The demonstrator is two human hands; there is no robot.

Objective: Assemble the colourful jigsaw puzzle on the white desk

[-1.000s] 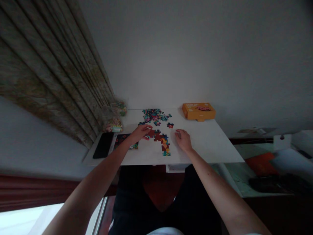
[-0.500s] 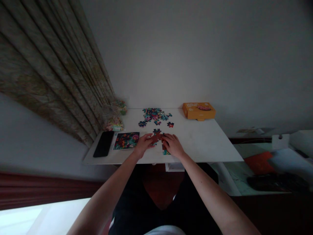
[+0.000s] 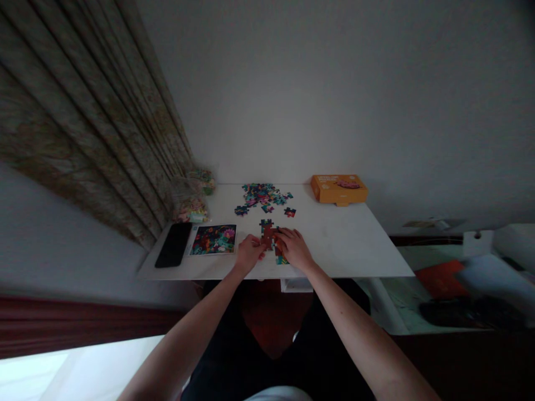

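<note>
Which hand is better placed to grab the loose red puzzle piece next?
Probably the right hand: the loose red puzzle piece lies almost straight beyond it, while the left hand is farther off.

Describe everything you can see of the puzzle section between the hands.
The puzzle section looks like thin card, mostly reddish brown, with dark teal at its far end and orange and teal at the near right. Tabs and notches make its outline ragged. It lies on the white table. The left hand touches its left side; the right hand covers part of its right.
</note>
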